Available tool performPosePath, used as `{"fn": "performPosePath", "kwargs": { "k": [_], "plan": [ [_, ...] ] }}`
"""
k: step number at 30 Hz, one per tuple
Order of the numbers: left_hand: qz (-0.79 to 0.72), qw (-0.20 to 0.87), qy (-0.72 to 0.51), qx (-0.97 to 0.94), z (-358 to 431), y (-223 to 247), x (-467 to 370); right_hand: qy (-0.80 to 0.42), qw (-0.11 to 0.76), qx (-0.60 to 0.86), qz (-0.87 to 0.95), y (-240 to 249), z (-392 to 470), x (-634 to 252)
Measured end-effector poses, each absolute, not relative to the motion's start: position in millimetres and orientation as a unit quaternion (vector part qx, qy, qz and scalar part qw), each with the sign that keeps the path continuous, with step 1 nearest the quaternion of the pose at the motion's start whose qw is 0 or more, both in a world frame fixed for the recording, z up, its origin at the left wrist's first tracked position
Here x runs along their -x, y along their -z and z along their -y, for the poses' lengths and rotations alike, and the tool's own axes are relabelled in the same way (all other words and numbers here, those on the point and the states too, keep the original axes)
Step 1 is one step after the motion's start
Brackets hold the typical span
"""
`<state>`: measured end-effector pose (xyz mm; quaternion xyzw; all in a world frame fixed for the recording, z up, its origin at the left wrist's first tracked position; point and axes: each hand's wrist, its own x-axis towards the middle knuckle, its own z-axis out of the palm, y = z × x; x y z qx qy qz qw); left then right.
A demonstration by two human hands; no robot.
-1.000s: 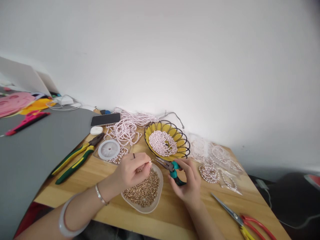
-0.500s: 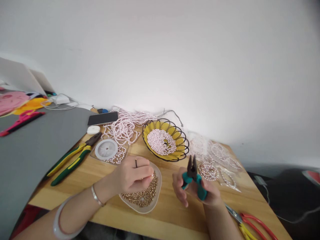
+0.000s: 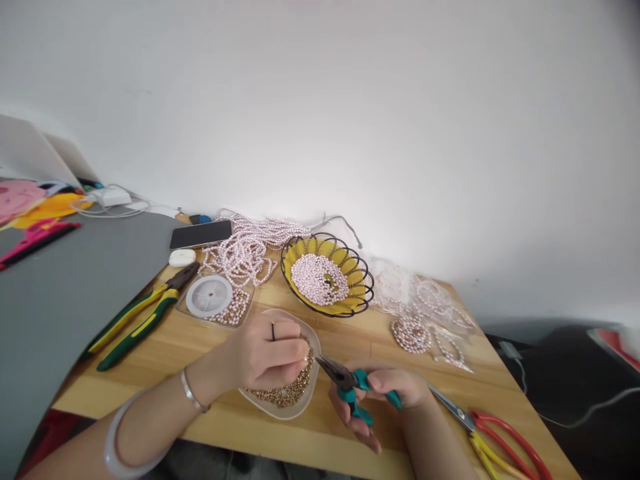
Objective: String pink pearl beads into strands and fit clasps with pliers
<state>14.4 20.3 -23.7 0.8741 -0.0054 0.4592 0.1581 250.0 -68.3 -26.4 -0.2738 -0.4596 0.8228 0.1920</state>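
Basket (image 3: 358, 287) of beads (image 3: 315, 277), dish (image 3: 286, 411) of gold beads (image 3: 293, 395)

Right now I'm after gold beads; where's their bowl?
In the head view, the bowl sits left of centre, beneath the left hand, near the basket.

The teal-handled pliers (image 3: 344, 377) have swung from upright toward the left hand (image 3: 274, 353).
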Motion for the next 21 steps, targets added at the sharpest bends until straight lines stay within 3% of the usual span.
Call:
{"fn": "performPosePath", "kwargs": {
  "k": [21],
  "plan": [
    [0.03, 0.142, -0.46, -0.876, -19.0, 20.0, -16.6, -0.879, 0.204, 0.226, 0.366, 64.3, 73.4, -258.2]
  ]
}}
